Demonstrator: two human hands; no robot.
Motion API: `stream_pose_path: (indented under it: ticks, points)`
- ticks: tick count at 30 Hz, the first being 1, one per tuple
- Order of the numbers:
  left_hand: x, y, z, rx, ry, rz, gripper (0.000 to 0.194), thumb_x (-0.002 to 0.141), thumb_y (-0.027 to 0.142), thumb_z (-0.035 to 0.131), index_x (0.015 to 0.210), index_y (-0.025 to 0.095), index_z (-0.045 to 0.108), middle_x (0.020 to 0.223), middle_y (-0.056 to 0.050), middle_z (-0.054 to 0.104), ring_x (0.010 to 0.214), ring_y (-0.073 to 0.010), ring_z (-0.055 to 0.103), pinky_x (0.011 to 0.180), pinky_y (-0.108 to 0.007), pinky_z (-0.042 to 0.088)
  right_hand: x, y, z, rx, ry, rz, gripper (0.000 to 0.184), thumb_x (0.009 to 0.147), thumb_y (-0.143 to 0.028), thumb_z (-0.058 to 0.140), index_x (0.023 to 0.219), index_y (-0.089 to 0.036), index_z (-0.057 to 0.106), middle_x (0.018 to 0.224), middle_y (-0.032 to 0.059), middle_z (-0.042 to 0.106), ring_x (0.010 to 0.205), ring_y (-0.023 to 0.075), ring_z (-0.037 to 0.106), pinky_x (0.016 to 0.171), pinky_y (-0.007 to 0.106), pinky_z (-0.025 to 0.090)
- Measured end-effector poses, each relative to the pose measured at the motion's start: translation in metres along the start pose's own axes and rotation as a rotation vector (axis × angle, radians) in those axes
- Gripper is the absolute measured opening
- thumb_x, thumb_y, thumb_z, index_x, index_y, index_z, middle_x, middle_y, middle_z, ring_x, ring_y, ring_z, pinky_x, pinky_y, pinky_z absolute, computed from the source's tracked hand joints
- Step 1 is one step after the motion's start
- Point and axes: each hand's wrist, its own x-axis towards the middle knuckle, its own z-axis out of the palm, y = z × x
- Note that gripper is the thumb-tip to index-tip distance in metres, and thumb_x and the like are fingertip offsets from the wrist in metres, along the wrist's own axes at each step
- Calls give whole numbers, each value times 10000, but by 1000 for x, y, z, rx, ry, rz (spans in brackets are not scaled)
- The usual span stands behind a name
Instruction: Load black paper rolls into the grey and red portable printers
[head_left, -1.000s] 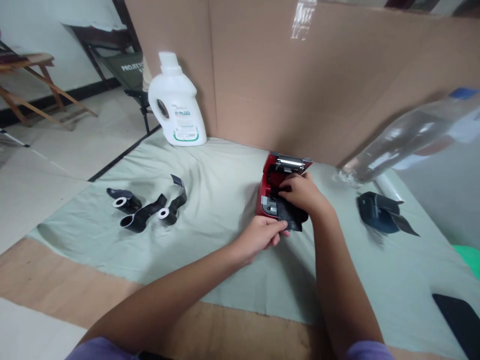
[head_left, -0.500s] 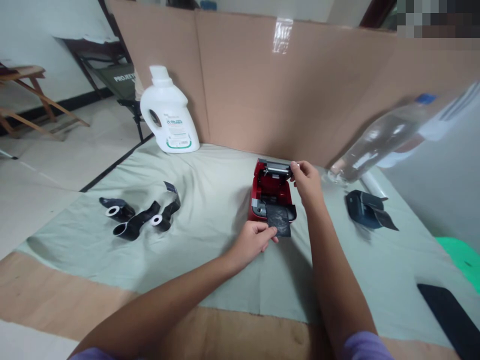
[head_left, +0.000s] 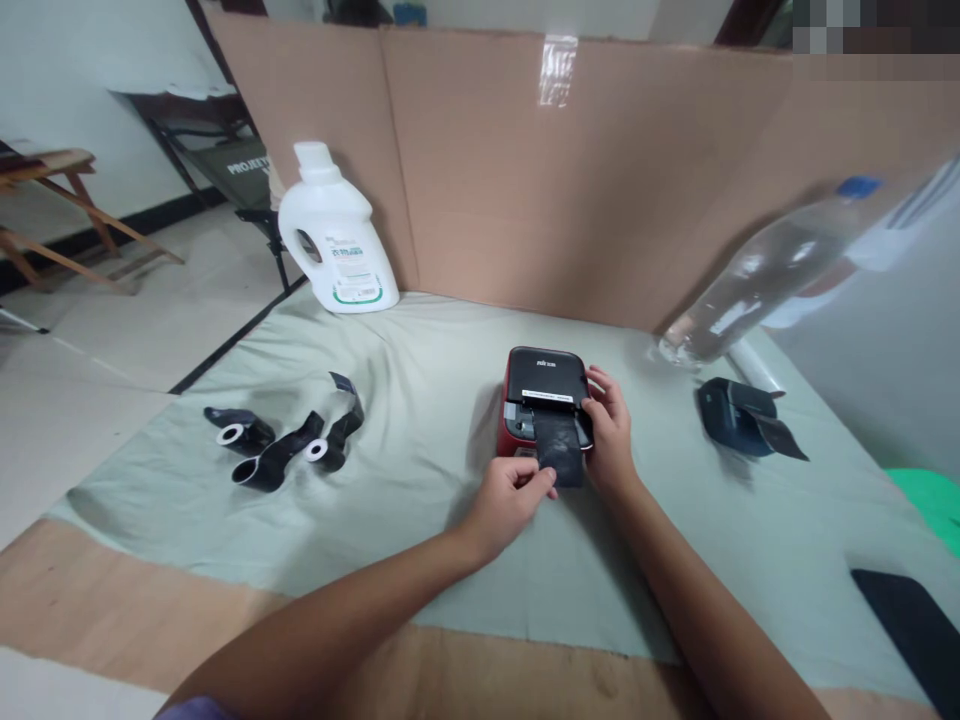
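A small red and black label printer (head_left: 546, 375) stands on the cloth, its black lid down. Out of its front slot hangs a strip of black paper (head_left: 560, 450). My left hand (head_left: 506, 500) pinches the lower left edge of that strip between thumb and fingers. At the printer's right side is my right hand (head_left: 611, 435), gripping it with the thumb on the front right of the lid and the fingers along the side. The inside of the printer is hidden by the lid.
Several black paper rolls (head_left: 262, 465) lie at the left. A white detergent bottle (head_left: 341, 240) stands by the cardboard panel (head_left: 480, 180). To the right are a leaning plastic bottle (head_left: 765, 275), a second, black printer (head_left: 731, 415) with a strip sticking out, and a dark flat object (head_left: 907, 625).
The printer's raised lid has come down and is closed. My right hand has moved from the lid's top edge down to the printer's right side. My left hand still pinches the strip.
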Motion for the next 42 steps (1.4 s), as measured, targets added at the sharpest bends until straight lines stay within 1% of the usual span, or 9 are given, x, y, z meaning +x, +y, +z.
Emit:
stream_pose_path:
  ticks: [3, 7, 12, 19, 23, 30, 34, 39, 42]
  points:
    - [7, 2, -12, 52, 126, 139, 419, 899, 422, 537, 552, 195, 476, 540, 25, 374, 554, -120, 350, 559, -293, 245, -4, 4, 7, 152, -10, 127, 570, 805, -334, 641, 1367, -261, 581, 1474, 71, 579, 1335, 267, 537, 1144, 460, 392]
    - [43, 5, -38, 80, 307, 235, 416, 885, 422, 594, 614, 211, 358, 611, 41, 339, 608, -119, 342, 602, -279, 284, -5, 9, 10, 188, -15, 132, 581, 787, -373, 616, 1351, -233, 616, 1477, 68, 589, 1405, 298, 481, 1213, 484, 313]
    - [81, 5, -56, 9, 148, 34, 406, 798, 466, 664, 679, 216, 368, 640, 52, 370, 612, -114, 360, 580, -253, 290, -6, 21, 10, 230, -13, 139, 560, 805, -420, 625, 1337, -245, 627, 1434, 54, 625, 1374, 317, 515, 1209, 510, 330]
    - [72, 14, -57, -147, 86, -198, 411, 762, 464, 700, 746, 218, 371, 681, 56, 418, 580, -94, 402, 518, -221, 264, -10, 24, 11, 245, -26, 158, 538, 861, -487, 613, 1353, -271, 624, 1431, 43, 630, 1372, 310, 525, 1203, 506, 350]
    - [73, 13, -59, -174, 53, -234, 436, 764, 488, 720, 762, 220, 376, 687, 62, 426, 570, -88, 396, 513, -216, 262, -10, 18, 13, 225, -17, 159, 529, 858, -476, 592, 1341, -262, 620, 1457, 57, 611, 1382, 316, 521, 1195, 508, 363]
    - [74, 13, -53, -166, 149, -170, 410, 750, 396, 692, 716, 213, 326, 679, 58, 383, 607, -95, 379, 557, -216, 294, -5, 11, 11, 149, -16, 180, 569, 741, -347, 578, 1298, -242, 627, 1336, 65, 678, 1261, 314, 594, 1073, 462, 473]
    - [74, 9, -53, -184, 133, -154, 449, 756, 435, 719, 716, 214, 329, 671, 62, 378, 591, -92, 371, 550, -220, 288, -7, 15, 13, 177, 9, 152, 549, 783, -383, 579, 1311, -237, 620, 1364, 68, 659, 1285, 309, 578, 1106, 457, 441]
    - [75, 1, -55, -251, 125, -193, 502, 822, 655, 617, 743, 224, 372, 635, 66, 366, 517, -87, 333, 489, -229, 232, -9, 23, 13, 188, -8, 78, 524, 863, -487, 575, 1317, -229, 623, 1381, 77, 649, 1317, 301, 558, 1154, 482, 386]
    - [74, 3, -55, -180, 128, -188, 468, 791, 569, 673, 732, 225, 361, 635, 66, 375, 512, -84, 346, 472, -227, 220, -6, 22, 11, 189, 12, 97, 517, 826, -457, 571, 1285, -227, 632, 1338, 74, 673, 1287, 301, 574, 1118, 475, 421]
